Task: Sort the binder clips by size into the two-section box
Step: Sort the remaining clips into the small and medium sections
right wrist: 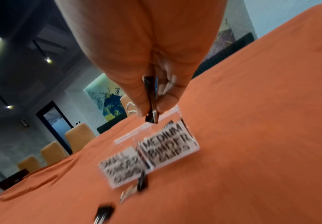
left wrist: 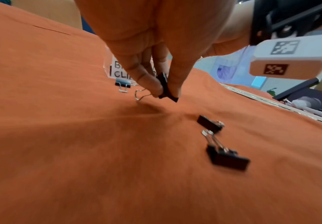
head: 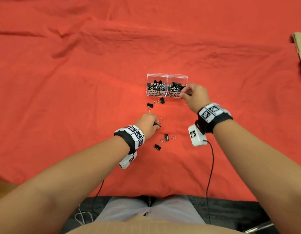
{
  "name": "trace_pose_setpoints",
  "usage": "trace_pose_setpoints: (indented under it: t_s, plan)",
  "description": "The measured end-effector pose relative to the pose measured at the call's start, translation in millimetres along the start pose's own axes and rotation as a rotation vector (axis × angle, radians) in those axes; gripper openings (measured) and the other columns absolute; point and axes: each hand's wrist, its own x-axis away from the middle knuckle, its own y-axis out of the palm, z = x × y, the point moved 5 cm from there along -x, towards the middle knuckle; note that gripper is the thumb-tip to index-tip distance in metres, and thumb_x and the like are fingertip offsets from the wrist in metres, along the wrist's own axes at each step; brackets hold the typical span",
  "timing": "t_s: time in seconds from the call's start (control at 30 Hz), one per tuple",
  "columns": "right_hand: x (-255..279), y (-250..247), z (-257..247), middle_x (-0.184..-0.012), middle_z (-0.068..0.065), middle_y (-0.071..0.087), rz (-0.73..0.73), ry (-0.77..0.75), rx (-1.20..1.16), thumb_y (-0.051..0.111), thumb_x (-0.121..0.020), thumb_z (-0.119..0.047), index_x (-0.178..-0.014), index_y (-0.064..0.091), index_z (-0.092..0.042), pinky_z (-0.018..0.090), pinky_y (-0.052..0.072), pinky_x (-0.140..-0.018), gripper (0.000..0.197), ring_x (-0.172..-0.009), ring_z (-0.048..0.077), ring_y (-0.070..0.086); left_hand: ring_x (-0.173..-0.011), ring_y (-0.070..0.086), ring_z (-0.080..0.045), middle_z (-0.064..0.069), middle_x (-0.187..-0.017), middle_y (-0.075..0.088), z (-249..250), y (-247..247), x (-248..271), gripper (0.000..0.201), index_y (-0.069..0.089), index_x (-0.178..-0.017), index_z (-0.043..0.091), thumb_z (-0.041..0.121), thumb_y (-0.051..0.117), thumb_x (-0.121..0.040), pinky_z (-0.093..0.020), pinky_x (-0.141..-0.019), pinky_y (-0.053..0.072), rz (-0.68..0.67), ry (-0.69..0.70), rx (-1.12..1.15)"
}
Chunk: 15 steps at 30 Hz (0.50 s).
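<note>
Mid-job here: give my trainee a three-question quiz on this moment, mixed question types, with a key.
1. True or false: the left hand pinches a clip just above the cloth.
2. The right hand holds its clip near which section of the box? A small, B medium.
3. How many loose clips lie on the cloth in the head view?

Key: 1 true; 2 B; 3 four.

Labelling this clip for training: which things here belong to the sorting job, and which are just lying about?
Job:
- clear plastic two-section box
- loose black binder clips on the cloth
- black clip pinched by left hand
- black clip pinched by right hand

Lying about:
- brown cardboard sheet
- red cloth
</note>
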Motion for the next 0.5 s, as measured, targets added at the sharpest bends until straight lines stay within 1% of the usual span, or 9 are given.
trace_pose_setpoints:
  t_s: [0.07,0.13,0.2,0.27,0.33,0.4,0.43,0.5]
  plan:
    - [-23.0,-7.1,-14.3,-0.091,0.004,0.068,0.078,-0.026,0.013,0.063,-0.086,-0.014,-0.086,0.063,-0.012,0.027,0.049,-0.076,0.002,-0.083,0.015,0.06,-0.1,0.059,-0.024,-0.007,-0.108,0.064,2.4,-12.3,-5.7,0.013,0.067,-0.096,0.011,0.019,0.066,-0.086,-0.029,-0.087,0.046,0.031,0.003,0.021]
    - [-41.9,-9.0,-23.1,-0.095,0.007,0.068,0.123,-0.043,0.035,0.062,-0.087,-0.013,-0.089,0.064,-0.01,0.032,0.053,-0.081,0.004,-0.085,0.019,0.062,-0.096,0.059,-0.022,-0.007,-0.106,0.065,7.0,-25.2,-12.2,0.013,0.069,-0.095,0.011,0.019,0.066,-0.086,-0.025,-0.081,0.043,0.058,0.009,0.028]
    - [-53.6,-1.1,-22.9,-0.097,0.011,0.068,0.075,-0.047,0.108,0.062,-0.087,-0.014,-0.091,0.065,-0.009,0.037,0.053,-0.084,0.007,-0.09,0.024,0.063,-0.09,0.058,-0.019,-0.006,-0.104,0.066,12.9,-38.2,-19.3,0.013,0.071,-0.094,0.011,0.019,0.066,-0.086,-0.023,-0.078,0.041,0.091,0.02,0.03]
    - [-56.6,11.9,-17.8,-0.101,0.012,0.067,-0.03,-0.071,0.215,0.063,-0.087,-0.016,-0.094,0.066,-0.007,0.032,0.049,-0.082,0.012,-0.095,0.027,0.062,-0.083,0.054,-0.014,-0.004,-0.099,0.066,19.7,-50.4,-28.0,0.013,0.071,-0.094,0.01,0.02,0.066,-0.086,-0.022,-0.076,0.042,0.122,0.026,0.038]
    - [-53.7,16.5,-12.1,-0.106,0.011,0.066,-0.051,-0.105,0.24,0.061,-0.087,-0.017,-0.097,0.068,-0.012,0.028,0.044,-0.081,0.013,-0.099,0.026,0.061,-0.08,0.051,-0.011,-0.001,-0.09,0.063,28.5,-62.9,-39.0,0.014,0.071,-0.095,0.009,0.02,0.066,-0.087,-0.022,-0.074,0.042,0.153,0.026,0.056]
    - [-46.5,10.5,-8.5,-0.106,0.009,0.066,0.02,-0.143,0.189,0.058,-0.088,-0.019,-0.099,0.068,-0.016,0.028,0.042,-0.085,0.015,-0.101,0.025,0.059,-0.079,0.053,-0.013,-0.002,-0.087,0.063,40.8,-75.7,-52.8,0.015,0.071,-0.095,0.008,0.02,0.066,-0.087,-0.022,-0.073,0.041,0.185,0.043,0.061]
    - [-40.9,6.3,-6.7,-0.104,0.009,0.067,0.065,-0.163,0.16,0.056,-0.088,-0.019,-0.099,0.068,-0.015,0.028,0.042,-0.085,0.016,-0.101,0.025,0.058,-0.081,0.056,-0.016,-0.003,-0.09,0.067,47.5,-81.4,-60.7,0.016,0.072,-0.095,0.009,0.02,0.066,-0.087,-0.022,-0.074,0.043,0.2,0.058,0.057]
    - [-25.9,1.9,-1.5,-0.101,0.007,0.067,0.124,-0.189,0.107,0.053,-0.088,-0.015,-0.097,0.067,-0.014,0.028,0.041,-0.084,0.017,-0.097,0.024,0.058,-0.089,0.062,-0.02,-0.006,-0.096,0.071,59.9,-89.9,-77.8,0.016,0.072,-0.095,0.009,0.021,0.067,-0.086,-0.025,-0.081,0.048,0.229,0.08,0.065]
